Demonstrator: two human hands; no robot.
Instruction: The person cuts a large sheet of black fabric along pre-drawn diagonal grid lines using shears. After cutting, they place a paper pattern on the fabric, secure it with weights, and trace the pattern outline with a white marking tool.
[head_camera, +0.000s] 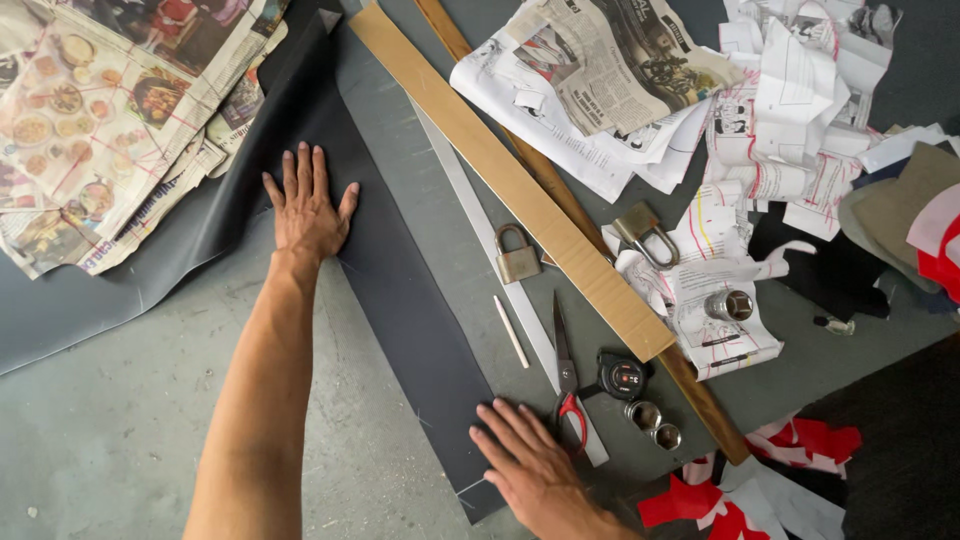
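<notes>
No packages, labels, signs or screens are in view.

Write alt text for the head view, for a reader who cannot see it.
Two bare hands press flat on a dark grey sheet on a grey floor: the left hand further up, the right hand at its near end beside scissors. A cardboard strip, two padlocks and newspapers lie around.

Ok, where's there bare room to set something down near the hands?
Bare grey floor lies left of the left forearm, below the newspapers. A smaller bare patch sits between the dark sheet and the right hand. Right of the cardboard strip it is crowded: padlocks, scissors, tape measure, paper patterns.
</notes>
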